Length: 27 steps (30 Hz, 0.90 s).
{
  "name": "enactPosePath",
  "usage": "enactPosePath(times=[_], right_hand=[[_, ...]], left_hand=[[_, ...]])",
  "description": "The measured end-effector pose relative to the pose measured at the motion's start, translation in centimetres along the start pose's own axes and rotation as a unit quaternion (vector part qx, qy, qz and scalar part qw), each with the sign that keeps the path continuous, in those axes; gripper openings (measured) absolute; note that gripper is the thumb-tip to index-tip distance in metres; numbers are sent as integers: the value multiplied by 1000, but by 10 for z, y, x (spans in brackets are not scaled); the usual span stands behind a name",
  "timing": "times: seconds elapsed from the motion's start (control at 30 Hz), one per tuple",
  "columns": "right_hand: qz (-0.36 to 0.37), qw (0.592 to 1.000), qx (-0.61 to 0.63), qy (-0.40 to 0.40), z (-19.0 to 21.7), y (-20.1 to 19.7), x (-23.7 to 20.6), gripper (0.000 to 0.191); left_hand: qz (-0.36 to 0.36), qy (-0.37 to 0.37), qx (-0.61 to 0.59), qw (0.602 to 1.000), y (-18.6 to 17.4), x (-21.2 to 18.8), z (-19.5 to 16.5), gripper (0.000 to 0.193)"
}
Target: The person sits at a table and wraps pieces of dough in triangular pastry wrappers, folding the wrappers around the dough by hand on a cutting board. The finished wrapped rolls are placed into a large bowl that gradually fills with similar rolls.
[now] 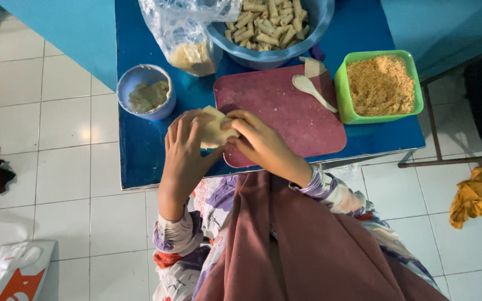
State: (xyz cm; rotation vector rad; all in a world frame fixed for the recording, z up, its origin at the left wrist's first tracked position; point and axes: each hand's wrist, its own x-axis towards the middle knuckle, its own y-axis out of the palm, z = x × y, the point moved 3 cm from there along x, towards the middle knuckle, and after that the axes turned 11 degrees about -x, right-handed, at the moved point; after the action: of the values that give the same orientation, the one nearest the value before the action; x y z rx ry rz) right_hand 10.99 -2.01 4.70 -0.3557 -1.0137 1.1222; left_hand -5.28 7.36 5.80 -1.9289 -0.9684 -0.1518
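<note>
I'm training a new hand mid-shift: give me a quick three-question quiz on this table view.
1. True or false: both hands, left hand and right hand, hold the pale wrapper.
2. What lies on the red board? A) knife B) white spoon C) fork
3. Fill in: the crumbs sit in a ____ square container.

Key: 1 true; 2 B; 3 green.
</note>
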Motion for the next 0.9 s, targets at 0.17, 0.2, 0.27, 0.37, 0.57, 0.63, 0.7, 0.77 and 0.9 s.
enactPosePath(times=[0.17,0.2,0.27,0.37,0.57,0.63,0.7,0.77,0.9], right_hand=[[-15,999,36,9,-2,-3,0,39],[-16,999,36,15,-2,-3,0,39],[-16,999,37,25,-4,-2,0,38],[-7,998,50,22,-5,-1,-1,37],[-1,998,55,41,-5,-1,-1,33],[-23,999,25,25,-4,-3,-4,38],[-51,998,-24,3,-4,-3,-6,38],[-81,993,-87,-25,-4,-2,-8,32],[-47,973,-180,-140,2,7,-13,33]], left_hand=[[-47,10,20,999,-1,2,-16,43],[-34,-8,5,999,-2,2,-17,38],[-10,-44,-23,999,-2,3,-17,29],[-15,-46,-42,998,-2,5,-17,15],[-61,4,-2,998,-3,3,-23,10],[-60,-3,-3,998,-2,4,-20,8],[-60,-20,-12,998,-1,5,-15,8],[-60,-51,-30,996,0,6,-9,6],[-61,-47,-75,994,0,5,-2,8]])
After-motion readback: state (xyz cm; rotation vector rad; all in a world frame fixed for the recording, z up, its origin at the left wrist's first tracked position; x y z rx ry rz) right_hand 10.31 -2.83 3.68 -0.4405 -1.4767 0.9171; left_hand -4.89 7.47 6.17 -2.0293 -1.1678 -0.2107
